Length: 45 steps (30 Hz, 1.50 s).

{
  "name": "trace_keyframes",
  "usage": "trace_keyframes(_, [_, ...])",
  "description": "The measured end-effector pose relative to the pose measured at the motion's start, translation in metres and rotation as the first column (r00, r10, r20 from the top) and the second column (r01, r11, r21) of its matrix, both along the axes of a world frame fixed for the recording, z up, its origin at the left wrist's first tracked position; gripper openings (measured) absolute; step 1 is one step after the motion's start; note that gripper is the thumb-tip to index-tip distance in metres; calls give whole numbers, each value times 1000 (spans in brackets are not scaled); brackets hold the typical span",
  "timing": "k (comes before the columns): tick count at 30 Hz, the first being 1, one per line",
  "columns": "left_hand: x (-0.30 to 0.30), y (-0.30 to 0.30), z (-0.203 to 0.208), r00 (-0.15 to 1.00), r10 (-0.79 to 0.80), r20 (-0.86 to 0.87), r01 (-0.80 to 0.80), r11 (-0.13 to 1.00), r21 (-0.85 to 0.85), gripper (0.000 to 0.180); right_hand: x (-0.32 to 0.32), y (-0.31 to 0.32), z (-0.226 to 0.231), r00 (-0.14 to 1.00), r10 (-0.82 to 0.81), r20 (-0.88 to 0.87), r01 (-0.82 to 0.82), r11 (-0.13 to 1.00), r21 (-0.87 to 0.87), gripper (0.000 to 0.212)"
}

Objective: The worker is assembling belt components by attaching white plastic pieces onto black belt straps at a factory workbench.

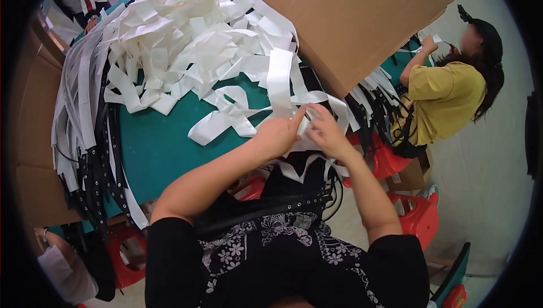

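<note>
1. The green worktop is the biggest thing before me, with work spread along it that I'd judge under way and unfinished.
2. A cardboard box slants across its far right, its lower corner dropping close to the hands.
3. The heap of white strips covers the far half, loose and tangled. I see no neat stack of them; which ones have already been dealt with, I can't tell.
4. Pale grey strips and black eyeleted straps drape over the left edge.
5. One white strip is in hand near the right front edge, standing up in front of the fingers, its folds crowded against loose neighbours.
6. The left hand pinches the strip. The right hand is just beside it, fingers curled inward; whether it grips too, I can't make out.
7. As for room, the widest bare patch lies left of the left forearm. It's tighter to the right, between box and hands, and tightest at the front edge, where strip ends hang towards the person's lap.
</note>
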<state>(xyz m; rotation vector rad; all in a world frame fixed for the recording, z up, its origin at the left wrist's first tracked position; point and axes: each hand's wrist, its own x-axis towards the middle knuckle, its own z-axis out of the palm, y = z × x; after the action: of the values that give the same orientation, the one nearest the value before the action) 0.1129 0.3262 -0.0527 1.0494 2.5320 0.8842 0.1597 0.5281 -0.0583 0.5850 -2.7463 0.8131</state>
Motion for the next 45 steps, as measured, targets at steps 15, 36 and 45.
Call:
trace_keyframes(15, [-236, -58, -10, 870, -23, -492, -231, 863, -448, 35, -209, -56, 2, 958, 65, 280, -141, 956, 258, 24])
trace_keyframes(36, [-88, -48, 108, 721, -488, 492, -298, 422, 856, 57, -188, -123, 313, 782, 613, 110, -44, 230, -972, 23])
trace_keyframes(45, [70, -97, 16, 832, -239, 501, -414, 334, 847, 76, -20, -83, 147, 939, 312, 147, -241, 898, -368, 14])
